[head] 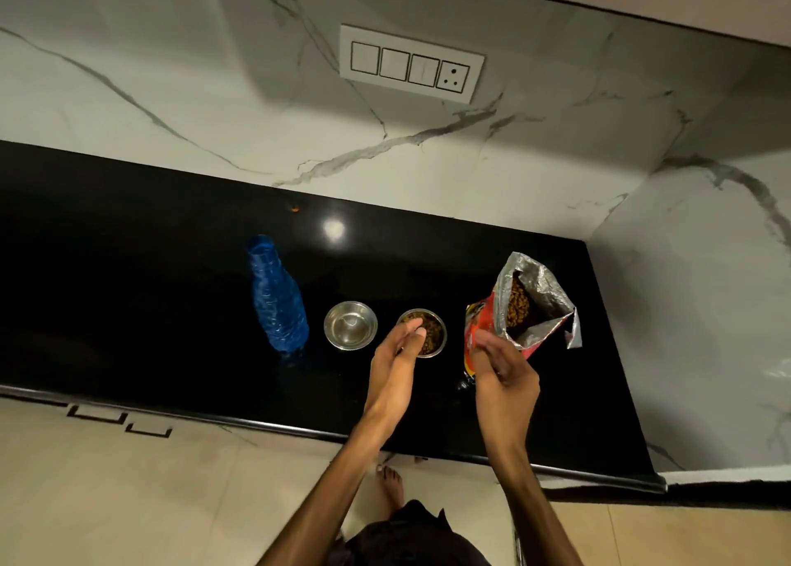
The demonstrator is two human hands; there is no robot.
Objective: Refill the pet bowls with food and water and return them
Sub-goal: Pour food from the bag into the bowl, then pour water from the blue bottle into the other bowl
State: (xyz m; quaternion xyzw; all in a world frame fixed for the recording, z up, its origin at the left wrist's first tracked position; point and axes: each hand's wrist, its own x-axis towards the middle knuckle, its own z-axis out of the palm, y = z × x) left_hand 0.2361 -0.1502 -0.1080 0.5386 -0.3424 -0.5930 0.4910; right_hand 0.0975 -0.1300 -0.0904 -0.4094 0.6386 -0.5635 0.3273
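Observation:
Two small steel bowls stand side by side on the black counter (171, 291). The left bowl (350, 325) is empty. The right bowl (430, 331) holds brown kibble. My left hand (396, 362) hovers over the near rim of the kibble bowl, fingers loosely curled, holding nothing I can see. An open red and silver food bag (530, 304) stands to the right, kibble visible inside. My right hand (503, 375) is at the bag's lower left side, fingers bent, touching it. A blue plastic water bottle (278, 300) stands uncapped left of the bowls.
A marble wall runs behind the counter with a switch panel (411, 63), and a marble side wall (702, 308) closes off the right end. The counter's front edge (257, 422) runs below my hands. Beige floor tiles and my foot (391, 486) lie beneath.

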